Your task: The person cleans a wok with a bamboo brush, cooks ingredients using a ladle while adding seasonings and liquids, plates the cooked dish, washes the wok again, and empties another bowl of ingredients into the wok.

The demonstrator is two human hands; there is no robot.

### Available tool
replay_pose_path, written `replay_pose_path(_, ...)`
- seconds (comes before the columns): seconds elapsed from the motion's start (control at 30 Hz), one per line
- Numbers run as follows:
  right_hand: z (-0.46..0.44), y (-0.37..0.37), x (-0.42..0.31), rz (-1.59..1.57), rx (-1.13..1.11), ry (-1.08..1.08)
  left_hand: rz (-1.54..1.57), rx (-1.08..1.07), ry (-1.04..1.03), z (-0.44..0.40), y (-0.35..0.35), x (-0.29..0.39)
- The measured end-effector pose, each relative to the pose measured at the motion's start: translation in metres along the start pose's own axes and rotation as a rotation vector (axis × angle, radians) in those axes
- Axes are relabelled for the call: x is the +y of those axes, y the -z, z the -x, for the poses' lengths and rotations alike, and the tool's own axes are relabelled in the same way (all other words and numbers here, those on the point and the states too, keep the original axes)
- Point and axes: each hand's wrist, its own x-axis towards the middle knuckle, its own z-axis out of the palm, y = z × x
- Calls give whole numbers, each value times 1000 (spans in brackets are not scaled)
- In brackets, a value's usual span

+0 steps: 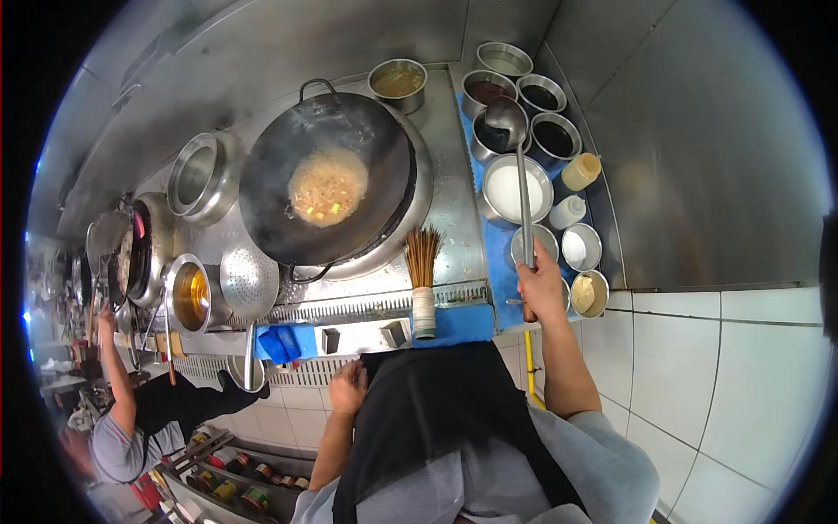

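Note:
My right hand is wrapped around the long handle of a ladle. The ladle's bowl is over the metal pots of dark sauce on the right. My left hand is low by the stove's front edge, beside my black apron. Its fingers look curled, and whatever they may hold is hidden. In front of me a large black wok sits on the burner, with bubbling pale broth and yellowish pieces in its middle. Steam rises from it.
A bamboo brush stands at the stove's front. Left of the wok are a perforated skimmer, a pot of oil and stacked metal pots. A squeeze bottle is at the right. Another person works at the far left.

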Motion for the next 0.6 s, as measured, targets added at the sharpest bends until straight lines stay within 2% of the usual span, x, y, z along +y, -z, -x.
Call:
replay_pose_path(0.13,-7,-2,4,15,49,36,-77,-183,336,40,-26,-85)
replay_pose_path(0.2,-13,3,3,-6,24,36,-58,-192,392,68,-52,-168)
replay_pose_path(0.23,-14,3,4,-63,33,31,-49,-197,418,73,-59,-189)
replay_pose_path(0.33,-15,0,6,-193,39,18,75,-212,660,83,-46,-191)
replay_pose_path(0.43,-11,-3,0,-237,19,11,275,-177,699,86,-48,-209)
replay_pose_path(0.6,18,-24,-24,-293,-12,-2,371,-88,420,79,-37,-202)
